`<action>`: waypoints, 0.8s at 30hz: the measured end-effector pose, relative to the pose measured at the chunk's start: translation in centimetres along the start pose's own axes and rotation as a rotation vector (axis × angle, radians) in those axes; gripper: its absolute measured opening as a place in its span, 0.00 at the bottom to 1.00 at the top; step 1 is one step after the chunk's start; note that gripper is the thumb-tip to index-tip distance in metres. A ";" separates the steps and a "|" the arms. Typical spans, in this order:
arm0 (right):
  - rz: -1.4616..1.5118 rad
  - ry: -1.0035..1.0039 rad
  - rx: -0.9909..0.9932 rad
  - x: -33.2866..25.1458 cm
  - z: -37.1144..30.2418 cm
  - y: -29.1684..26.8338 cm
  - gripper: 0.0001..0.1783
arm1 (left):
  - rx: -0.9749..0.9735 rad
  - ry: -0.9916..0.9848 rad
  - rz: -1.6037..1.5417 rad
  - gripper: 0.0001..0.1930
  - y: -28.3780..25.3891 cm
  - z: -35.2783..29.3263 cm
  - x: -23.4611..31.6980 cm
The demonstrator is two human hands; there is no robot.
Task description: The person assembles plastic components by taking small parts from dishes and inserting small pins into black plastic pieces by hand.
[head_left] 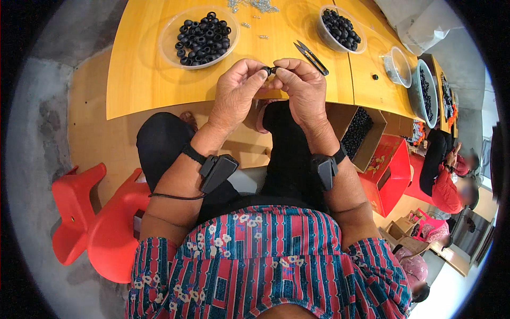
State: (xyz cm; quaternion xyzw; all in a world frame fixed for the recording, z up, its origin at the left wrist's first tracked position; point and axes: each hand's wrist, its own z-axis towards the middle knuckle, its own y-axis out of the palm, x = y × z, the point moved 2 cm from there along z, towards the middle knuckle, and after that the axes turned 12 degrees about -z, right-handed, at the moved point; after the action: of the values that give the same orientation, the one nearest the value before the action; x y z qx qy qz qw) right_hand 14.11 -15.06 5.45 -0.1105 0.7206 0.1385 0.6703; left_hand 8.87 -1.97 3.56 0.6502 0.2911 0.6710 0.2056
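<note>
Small black piece (269,69) sits between the two hands, just over the near edge of a yellow table (135,87) — the left hand (235,93) and right hand (304,91) both pinch narrowly on it, thumb against finger. On the table, black snips (317,64) lie between two clear bowls of black pieces. Below its near edge stands a filled cardboard box (375,135); left and nearer than the table, red chairs (79,212); off its right end, seated people (448,191).
</note>
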 end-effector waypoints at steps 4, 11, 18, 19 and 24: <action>0.015 -0.002 -0.015 0.1 0.0 0.0 0.08 | 0.009 -0.007 0.007 0.05 0.0 -0.1 -0.1; 0.011 0.005 0.005 -0.1 -0.1 0.2 0.07 | 0.007 -0.003 0.043 0.05 0.0 -0.1 0.1; -0.078 -0.070 0.002 -0.1 -0.1 0.4 0.07 | -0.003 0.013 0.053 0.05 0.0 0.0 0.1; -0.067 -0.055 -0.001 0.0 0.0 0.4 0.07 | -0.004 0.012 0.053 0.05 -0.1 0.0 0.0; -0.046 -0.014 -0.013 -0.3 0.1 0.7 0.09 | 0.030 0.005 0.005 0.05 -0.5 0.0 -0.1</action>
State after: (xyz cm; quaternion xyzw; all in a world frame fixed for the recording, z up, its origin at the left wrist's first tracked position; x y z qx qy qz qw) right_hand 14.01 -14.37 5.75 -0.1303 0.7122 0.1284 0.6778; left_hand 8.84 -1.72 3.16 0.6523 0.2998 0.6687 0.1934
